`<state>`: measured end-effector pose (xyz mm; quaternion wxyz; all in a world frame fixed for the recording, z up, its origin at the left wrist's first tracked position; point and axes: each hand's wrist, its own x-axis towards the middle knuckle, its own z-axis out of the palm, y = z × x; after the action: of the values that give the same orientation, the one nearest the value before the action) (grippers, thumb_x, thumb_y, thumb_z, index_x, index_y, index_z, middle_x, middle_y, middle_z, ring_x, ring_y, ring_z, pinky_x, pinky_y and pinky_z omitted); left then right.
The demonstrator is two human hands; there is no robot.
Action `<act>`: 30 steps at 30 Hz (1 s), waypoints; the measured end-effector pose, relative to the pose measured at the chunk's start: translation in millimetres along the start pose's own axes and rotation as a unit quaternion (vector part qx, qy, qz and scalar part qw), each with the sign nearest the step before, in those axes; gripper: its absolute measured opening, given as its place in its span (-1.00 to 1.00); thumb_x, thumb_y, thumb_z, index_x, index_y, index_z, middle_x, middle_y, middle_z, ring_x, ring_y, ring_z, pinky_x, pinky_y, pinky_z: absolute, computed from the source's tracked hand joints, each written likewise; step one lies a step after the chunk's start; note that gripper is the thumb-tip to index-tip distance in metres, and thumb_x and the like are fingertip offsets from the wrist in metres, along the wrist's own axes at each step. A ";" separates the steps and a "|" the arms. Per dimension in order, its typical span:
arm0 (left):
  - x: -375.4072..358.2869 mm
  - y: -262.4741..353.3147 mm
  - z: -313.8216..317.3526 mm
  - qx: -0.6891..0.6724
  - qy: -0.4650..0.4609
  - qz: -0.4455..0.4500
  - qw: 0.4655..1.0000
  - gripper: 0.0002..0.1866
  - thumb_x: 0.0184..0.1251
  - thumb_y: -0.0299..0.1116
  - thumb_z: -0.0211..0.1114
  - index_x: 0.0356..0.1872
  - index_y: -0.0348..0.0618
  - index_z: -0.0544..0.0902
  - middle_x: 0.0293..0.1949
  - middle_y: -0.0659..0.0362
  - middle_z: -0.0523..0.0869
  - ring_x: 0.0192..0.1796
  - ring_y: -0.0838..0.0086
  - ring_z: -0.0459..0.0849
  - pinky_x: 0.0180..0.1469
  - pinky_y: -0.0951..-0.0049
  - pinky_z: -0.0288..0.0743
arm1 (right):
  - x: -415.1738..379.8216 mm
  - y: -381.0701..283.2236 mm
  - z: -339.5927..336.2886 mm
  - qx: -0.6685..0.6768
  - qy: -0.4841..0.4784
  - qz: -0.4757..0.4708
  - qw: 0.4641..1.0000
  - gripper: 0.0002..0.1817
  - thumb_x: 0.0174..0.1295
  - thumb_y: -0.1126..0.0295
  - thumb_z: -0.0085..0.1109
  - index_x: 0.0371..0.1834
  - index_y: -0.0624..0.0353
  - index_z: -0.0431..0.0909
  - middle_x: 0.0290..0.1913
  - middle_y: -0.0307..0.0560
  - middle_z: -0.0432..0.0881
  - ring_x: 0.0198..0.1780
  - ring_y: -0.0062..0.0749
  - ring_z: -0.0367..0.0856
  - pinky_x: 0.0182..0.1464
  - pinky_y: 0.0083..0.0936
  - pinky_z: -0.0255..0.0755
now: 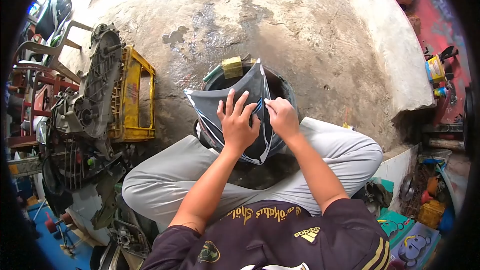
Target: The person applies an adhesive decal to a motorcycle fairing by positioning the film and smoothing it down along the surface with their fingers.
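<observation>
A dark grey motorcycle body panel (216, 99) with white and blue edge stripes rests tilted over a round dark tub (287, 90) between my bent legs. My left hand (239, 126) lies on the panel with its fingers spread. At the striped edge on the panel's right side, my right hand (283, 118) pinches with thumb and forefinger. Whether a loose bit of stripe sits in that pinch is too small to tell. A yellow block like a sponge (232, 67) sits on the tub's far rim.
To the left stand a yellow crate (131, 95), a metal engine casing (100, 82) and a plastic chair (65, 45). A low pale wall (390, 45) runs along the right. Tools and boxes (412, 247) lie at lower right. Wet patches mark the concrete floor (320, 35).
</observation>
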<state>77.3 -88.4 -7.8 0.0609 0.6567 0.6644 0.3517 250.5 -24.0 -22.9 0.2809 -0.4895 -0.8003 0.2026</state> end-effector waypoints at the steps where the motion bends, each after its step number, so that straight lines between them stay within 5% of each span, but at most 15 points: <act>1: -0.4 0.2 -0.1 0.001 0.000 0.001 1.000 -0.64 0.15 -0.33 0.46 0.02 0.03 0.83 0.47 0.15 0.66 0.71 -0.05 0.30 0.66 -0.28 0.04 | 1.5 -1.3 0.8 -0.001 -0.001 0.000 1.000 -0.86 0.39 0.43 0.35 -0.07 0.17 0.82 -0.21 0.06 0.70 -0.13 0.09 0.70 -0.02 -0.03 0.59; 12: -0.9 0.4 1.1 0.000 0.006 0.001 1.000 -0.66 0.17 -0.33 0.46 0.01 0.03 0.84 0.47 0.15 0.66 0.71 -0.05 0.31 0.65 -0.29 0.04 | 66.6 23.1 15.0 -0.046 0.030 -0.024 0.998 -0.86 0.44 0.39 0.29 -0.12 0.18 0.80 -0.16 0.12 0.73 -0.03 0.17 0.74 0.03 0.03 0.61; 17: -1.6 0.3 -1.7 -0.004 0.002 0.008 1.000 -0.65 0.16 -0.34 0.45 0.02 0.03 0.84 0.47 0.14 0.66 0.71 -0.04 0.31 0.66 -0.29 0.04 | 13.9 7.9 0.4 -0.091 -0.024 -0.031 0.995 -0.85 0.40 0.35 0.34 -0.07 0.04 0.83 -0.24 -0.11 0.66 -0.10 -0.09 0.72 -0.03 -0.08 0.50; 21: -1.5 0.0 -0.5 -0.001 -0.001 0.004 1.000 -0.66 0.17 -0.33 0.46 0.02 0.04 0.84 0.47 0.13 0.66 0.72 -0.05 0.30 0.66 -0.29 0.03 | 30.6 12.9 -0.9 -0.103 -0.013 -0.046 0.994 -0.85 0.41 0.31 0.35 -0.07 -0.01 0.85 -0.22 -0.15 0.66 -0.08 -0.12 0.72 -0.01 -0.06 0.48; 30: -1.2 0.9 0.9 0.009 0.003 0.005 1.000 -0.64 0.19 -0.28 0.44 0.05 0.06 0.82 0.47 0.11 0.64 0.73 -0.04 0.28 0.67 -0.32 -0.01 | 73.0 32.6 13.0 -0.071 0.008 -0.027 0.997 -0.85 0.44 0.29 0.32 -0.13 0.06 0.82 -0.17 -0.01 0.75 -0.05 0.03 0.77 -0.03 0.02 0.54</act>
<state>78.6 -89.2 -8.5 0.0516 0.6595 0.6643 0.3480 237.5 55.2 -34.0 0.2574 -0.4881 -0.8232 0.1335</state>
